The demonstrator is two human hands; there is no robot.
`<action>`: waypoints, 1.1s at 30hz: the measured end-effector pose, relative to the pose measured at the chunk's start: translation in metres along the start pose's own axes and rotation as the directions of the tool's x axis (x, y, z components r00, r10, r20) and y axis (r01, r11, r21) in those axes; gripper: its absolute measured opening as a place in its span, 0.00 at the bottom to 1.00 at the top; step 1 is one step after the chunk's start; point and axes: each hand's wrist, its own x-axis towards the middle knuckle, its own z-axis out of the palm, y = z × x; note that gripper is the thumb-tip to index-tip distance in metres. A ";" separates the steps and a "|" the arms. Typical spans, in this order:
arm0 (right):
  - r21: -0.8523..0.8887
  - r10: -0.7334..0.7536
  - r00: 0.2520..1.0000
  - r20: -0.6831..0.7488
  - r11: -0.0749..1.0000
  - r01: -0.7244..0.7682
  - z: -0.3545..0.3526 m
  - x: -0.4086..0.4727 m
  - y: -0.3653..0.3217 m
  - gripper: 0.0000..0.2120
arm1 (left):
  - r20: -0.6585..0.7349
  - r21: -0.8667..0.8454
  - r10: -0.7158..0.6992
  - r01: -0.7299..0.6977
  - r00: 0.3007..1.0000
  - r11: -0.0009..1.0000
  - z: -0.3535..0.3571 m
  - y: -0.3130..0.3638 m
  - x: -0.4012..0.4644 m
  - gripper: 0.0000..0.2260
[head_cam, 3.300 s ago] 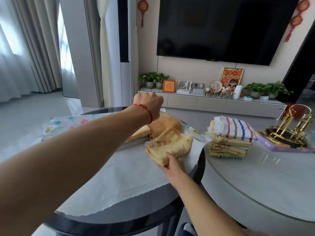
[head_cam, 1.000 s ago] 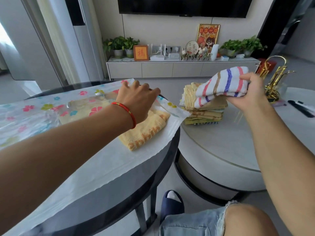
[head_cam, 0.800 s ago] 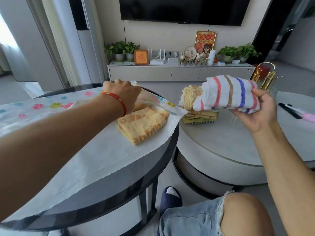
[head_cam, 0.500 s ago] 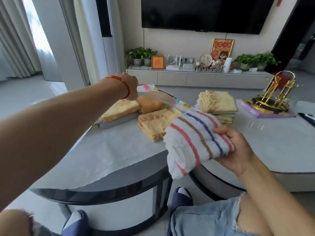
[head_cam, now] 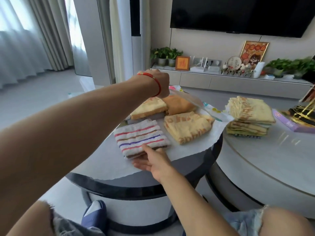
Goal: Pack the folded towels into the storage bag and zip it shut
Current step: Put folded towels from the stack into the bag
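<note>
The clear flower-printed storage bag (head_cam: 215,114) lies open on the dark round table (head_cam: 129,186). My left hand (head_cam: 159,83), with a red wrist cord, is closed on the bag's upper flap and holds it lifted. Under the flap lie a yellow towel (head_cam: 148,109) and an orange towel (head_cam: 179,104), and another yellow towel (head_cam: 187,127) sits at the mouth. The striped towel (head_cam: 139,138) rests on the bag's white lower sheet. My right hand (head_cam: 153,161) grips its near edge, thumb on top, fingers underneath. A stack of folded towels (head_cam: 248,116) waits on the white table (head_cam: 272,160).
A gold rack (head_cam: 305,111) on a purple box (head_cam: 289,125) stands at the white table's far right. A TV cabinet (head_cam: 238,82) with plants and frames runs along the back wall. My knees and a blue slipper (head_cam: 93,213) are below the dark table's edge.
My right hand has carried the striped towel from the white table's stack over to the bag and laid it down beside the yellow towel. My left hand keeps the flap lifted.
</note>
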 end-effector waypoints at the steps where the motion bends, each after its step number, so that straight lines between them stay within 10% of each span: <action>1: -0.003 -0.011 1.000 -0.029 1.000 0.011 0.002 0.003 -0.001 0.13 | -0.022 0.000 -0.001 0.001 1.000 1.000 0.001 0.000 0.000 0.16; 8: 0.183 -0.065 0.940 -0.334 0.974 0.132 0.017 0.017 -0.007 0.11 | -0.061 0.012 -0.011 0.012 0.998 1.000 0.006 -0.004 -0.001 0.15; 12: 0.223 -0.091 0.984 -0.154 0.967 0.124 0.004 -0.003 -0.018 0.13 | -0.074 0.005 -0.001 0.001 0.997 1.000 0.005 -0.005 -0.001 0.15; 15: -0.060 -0.267 0.958 -0.101 0.963 0.262 -0.004 -0.017 -0.016 0.20 | -0.085 0.005 0.013 -0.013 0.996 1.000 0.010 -0.003 -0.001 0.14; 16: -0.314 -0.393 0.910 -0.133 0.887 0.338 -0.008 -0.019 -0.012 0.24 | -0.091 0.002 0.012 -0.012 0.996 1.000 0.011 -0.003 -0.001 0.14; 18: -0.853 -0.684 0.730 -0.014 0.389 0.348 -0.013 -0.013 -0.004 0.29 | -0.100 0.004 0.008 -0.007 0.995 1.000 0.014 0.000 -0.002 0.14; 21: -0.926 -0.536 0.757 0.373 -0.271 0.264 -0.011 0.012 -0.015 0.30 | -0.105 0.015 0.009 -0.008 0.994 1.000 0.016 0.004 -0.005 0.14; 24: -0.901 -0.298 0.882 0.366 -0.349 0.256 -0.021 0.042 -0.024 0.30 | -0.108 0.009 0.016 -0.016 0.994 1.000 0.018 0.003 -0.006 0.14; 33: -0.914 -0.366 0.857 0.363 -0.317 0.252 -0.036 0.038 -0.033 0.32 | -0.158 -0.040 0.007 -0.013 0.987 0.999 0.020 0.001 -0.011 0.17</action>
